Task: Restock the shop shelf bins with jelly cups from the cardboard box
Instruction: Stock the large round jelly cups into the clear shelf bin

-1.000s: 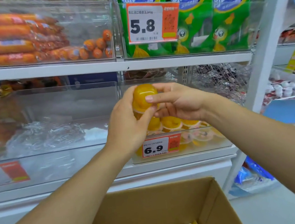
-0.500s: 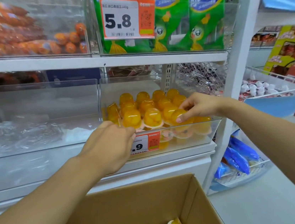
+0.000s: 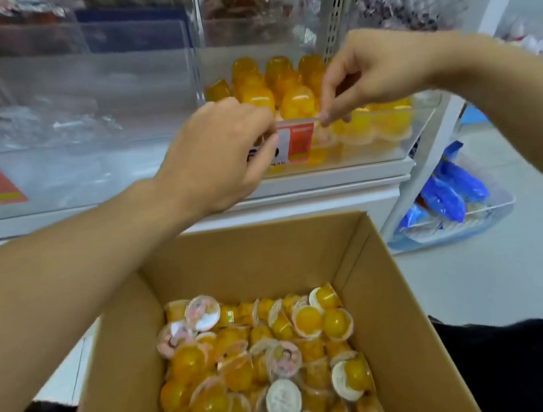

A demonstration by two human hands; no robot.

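Note:
A clear shelf bin (image 3: 379, 149) holds several orange jelly cups (image 3: 296, 100) standing dome up. An orange price tag (image 3: 299, 140) sits on its front. My left hand (image 3: 222, 153) hangs in front of the tag with loosely curled fingers and holds nothing. My right hand (image 3: 369, 70) hovers over the bin's front edge, fingers pointing down and empty. Below both hands, the open cardboard box (image 3: 269, 257) contains several more jelly cups (image 3: 249, 373), some lying lid up.
To the left is a larger clear bin (image 3: 78, 92) with crumpled plastic wrap inside. A floor basket (image 3: 499, 208) with blue packets stands at the right beside the white shelf post (image 3: 409, 195). More packaged goods fill the shelf behind.
Both hands have drawn back from the bin's cups toward its front edge. The view has tilted down, showing more of the box.

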